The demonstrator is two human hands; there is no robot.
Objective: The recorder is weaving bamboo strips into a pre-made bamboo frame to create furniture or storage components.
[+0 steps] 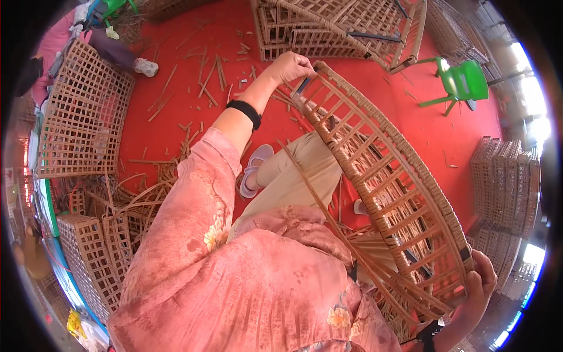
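A long woven wicker basket (pixel 404 205) with open slatted sides stands tilted on its edge across my lap, slanting from upper middle to lower right. My left hand (pixel 293 67) is closed on its far upper corner, fingers pinched at the rim. My right hand (pixel 482 278) grips the near end at the lower right, by a dark band on the rim; its fingers are partly behind the edge. Loose rattan strips (pixel 375 264) trail from the basket's near part across my lap. Part of the basket's inside is hidden by its slatted side.
Cut strips (pixel 205 82) litter the red floor (pixel 193 35). Stacked wicker baskets (pixel 334 35) stand ahead, with more basket stacks (pixel 507 182) at right. A green plastic chair (pixel 463 82) is at the far right. At left are a wicker panel (pixel 88 111), a person's shoe (pixel 146 67) and heaped strips (pixel 146 199).
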